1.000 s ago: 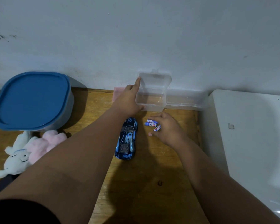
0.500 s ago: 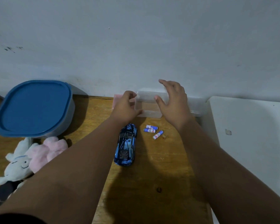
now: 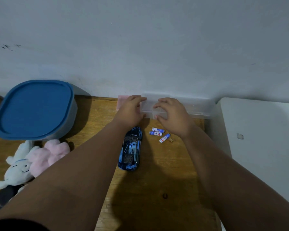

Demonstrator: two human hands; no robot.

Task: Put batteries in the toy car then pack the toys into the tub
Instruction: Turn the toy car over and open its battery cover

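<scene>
A blue toy car (image 3: 130, 149) lies on the wooden table, nose toward the wall. Three blue-and-white batteries (image 3: 158, 133) lie loose just right of it. At the wall, both hands rest on a small clear plastic box (image 3: 150, 105) whose lid is down. My left hand (image 3: 131, 110) holds its left end, and my right hand (image 3: 171, 114) presses on its top and front. The tub (image 3: 70, 114), grey with a blue lid (image 3: 33, 107) on it, stands at the far left. A white plush (image 3: 17, 167) and a pink plush (image 3: 47, 154) lie in front of the tub.
A longer clear box (image 3: 198, 105) sits against the wall behind my right hand, and a pink item (image 3: 122, 100) shows behind my left hand. A white surface (image 3: 260, 140) borders the table on the right. A small tan bit (image 3: 170, 140) lies by the batteries.
My right hand left the batteries on the table and moved up to the clear box. The box's lid, standing open a second ago, is now down under both hands.
</scene>
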